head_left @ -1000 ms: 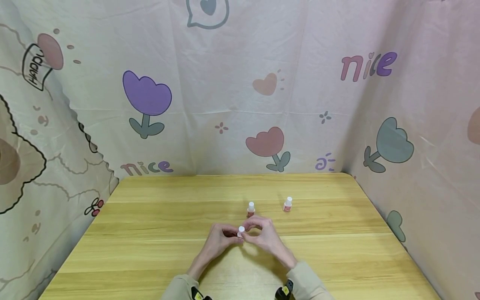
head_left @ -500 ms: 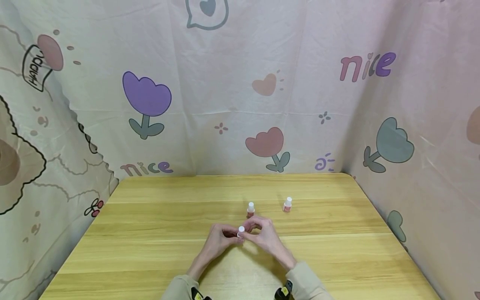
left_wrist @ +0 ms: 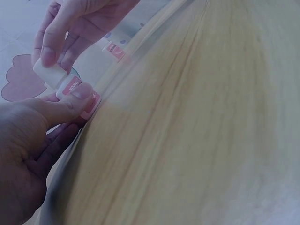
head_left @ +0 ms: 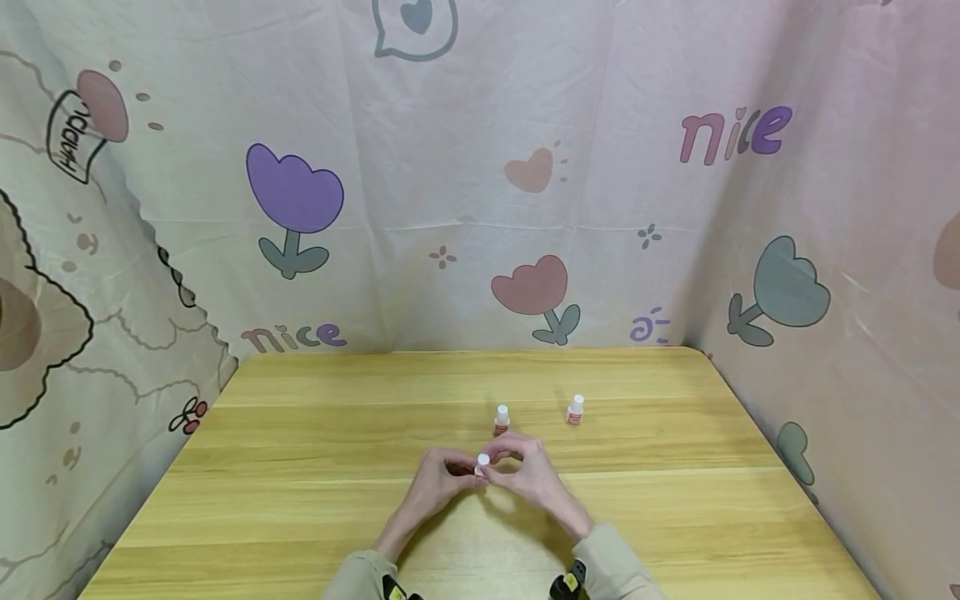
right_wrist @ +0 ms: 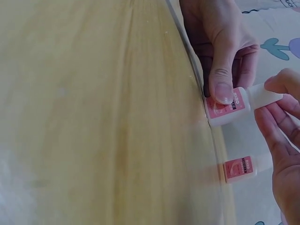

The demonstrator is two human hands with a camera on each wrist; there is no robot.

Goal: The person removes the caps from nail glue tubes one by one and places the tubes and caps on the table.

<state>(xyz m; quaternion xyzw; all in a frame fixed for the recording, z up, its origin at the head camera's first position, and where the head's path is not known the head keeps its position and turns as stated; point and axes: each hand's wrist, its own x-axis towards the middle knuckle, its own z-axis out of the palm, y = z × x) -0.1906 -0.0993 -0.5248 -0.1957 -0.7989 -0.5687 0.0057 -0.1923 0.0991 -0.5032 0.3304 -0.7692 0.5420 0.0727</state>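
A small white bottle (right_wrist: 233, 115) with a pink label and a white cap (right_wrist: 264, 96) stands upright on the table between the hands. My left hand (head_left: 437, 483) grips the bottle's body, its thumb lying across the label in the left wrist view. From the other side, my right hand (head_left: 527, 472) pinches the cap between thumb and fingers. The cap sits on the bottle's neck. A matching bottle (head_left: 502, 422) stands just beyond the right hand, its base partly covered by that hand in the head view.
Farther right on the wooden table (head_left: 315, 467) is another like bottle (head_left: 575, 410), upright and capped. A printed cloth (head_left: 420, 167) hangs behind the table and along both sides. Beige sleeves and black wrist straps show at the front.
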